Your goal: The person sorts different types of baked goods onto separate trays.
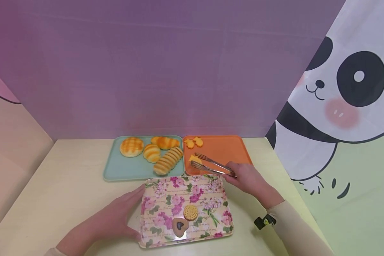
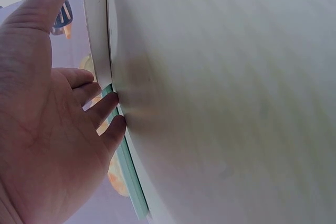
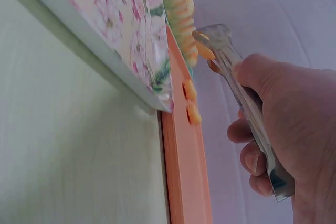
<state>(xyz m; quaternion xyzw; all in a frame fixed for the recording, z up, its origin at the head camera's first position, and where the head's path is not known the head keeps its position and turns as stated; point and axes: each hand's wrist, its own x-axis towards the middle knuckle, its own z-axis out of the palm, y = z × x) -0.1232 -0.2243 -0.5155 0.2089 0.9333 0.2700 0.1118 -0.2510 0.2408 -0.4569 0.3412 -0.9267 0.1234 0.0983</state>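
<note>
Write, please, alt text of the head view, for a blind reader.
A person's right hand grips metal tongs over an orange tray, with an orange piece between their ends. The left hand is at the edge of a floral tray holding a round cookie and a heart-shaped cookie; behind, four breads lie on a green tray.

Soft even light, small glare on floral tray [image 1: 179, 203], dimmer wrist views

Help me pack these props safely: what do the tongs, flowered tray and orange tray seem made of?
Tongs: very likely metal, perhaps stainless steel, shiny; silvery with bright highlights.
Flowered tray: probably melamine or other plastic, glossy; a bright reflection shows by the heart-shaped biscuit.
Orange tray: looks like plastic with a duller finish, from its even colour and rounded corners, though coated metal is possible.
</note>
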